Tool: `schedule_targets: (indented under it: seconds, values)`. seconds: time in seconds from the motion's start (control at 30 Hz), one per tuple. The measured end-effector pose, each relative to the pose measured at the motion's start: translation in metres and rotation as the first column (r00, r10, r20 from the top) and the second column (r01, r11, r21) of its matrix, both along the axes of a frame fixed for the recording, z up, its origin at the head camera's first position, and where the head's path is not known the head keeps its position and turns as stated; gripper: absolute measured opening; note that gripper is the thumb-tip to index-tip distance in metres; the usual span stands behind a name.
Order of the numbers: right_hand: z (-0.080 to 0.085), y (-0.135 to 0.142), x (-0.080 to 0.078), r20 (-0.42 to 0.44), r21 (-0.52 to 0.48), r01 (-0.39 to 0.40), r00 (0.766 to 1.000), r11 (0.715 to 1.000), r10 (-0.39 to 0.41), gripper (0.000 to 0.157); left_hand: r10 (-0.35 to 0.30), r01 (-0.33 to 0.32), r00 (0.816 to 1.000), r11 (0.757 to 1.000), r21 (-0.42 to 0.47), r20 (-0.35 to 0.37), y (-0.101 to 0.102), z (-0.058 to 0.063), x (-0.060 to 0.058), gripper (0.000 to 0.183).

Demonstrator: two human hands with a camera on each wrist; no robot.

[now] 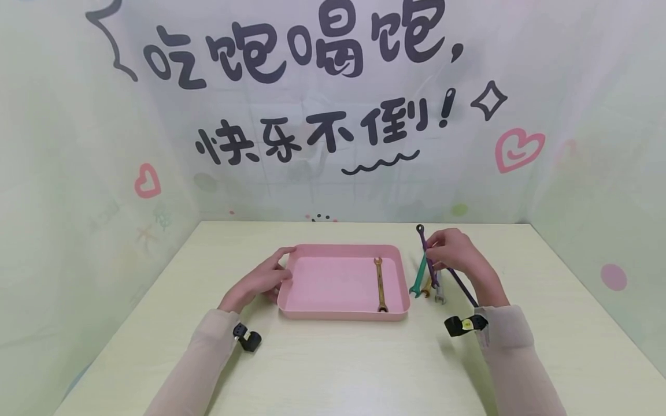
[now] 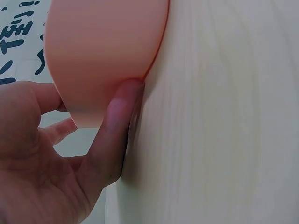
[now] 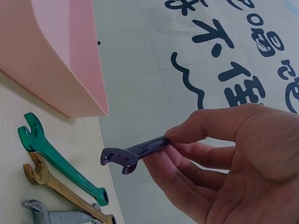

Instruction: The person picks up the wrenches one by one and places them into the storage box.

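Observation:
My left hand point(image 1: 264, 278) grips the left side of a shallow pink tray point(image 1: 343, 316); in the left wrist view its thumb point(image 2: 122, 105) presses the outer wall, the other fingers partly hidden at the rim. Inside the tray, toward the right, lies a gold wrench point(image 1: 380, 284). Just right of the tray, my right hand point(image 1: 454, 249) pinches a purple wrench point(image 3: 148, 148) between thumb and fingers, raised over several others. Below it lie a green wrench point(image 3: 65, 163), a second gold wrench point(image 3: 70, 196) and a silver wrench point(image 3: 60, 216).
A dark, long tool point(image 1: 463, 287) lies partly under the right wrist. The light wooden table point(image 1: 333, 364) ends at a printed cloth backdrop point(image 1: 333, 190). A small black camera sits on each wrist.

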State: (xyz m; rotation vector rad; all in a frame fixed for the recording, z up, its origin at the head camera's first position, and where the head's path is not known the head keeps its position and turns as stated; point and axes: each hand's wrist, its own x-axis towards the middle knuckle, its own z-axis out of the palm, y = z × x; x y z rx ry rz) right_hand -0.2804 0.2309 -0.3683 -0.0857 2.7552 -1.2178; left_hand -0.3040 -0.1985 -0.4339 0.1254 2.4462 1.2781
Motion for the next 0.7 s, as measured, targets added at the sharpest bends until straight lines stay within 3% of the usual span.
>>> schedule_targets:
  seconds: [0.7]
  values:
    - [0.001, -0.02, 0.0, 0.0, -0.008, 0.019, 1.0, 1.0, -0.019, 0.031, -0.003, 0.003, 1.0, 1.0, 0.004, -0.002, 0.0, 0.0, 0.0, 0.068]
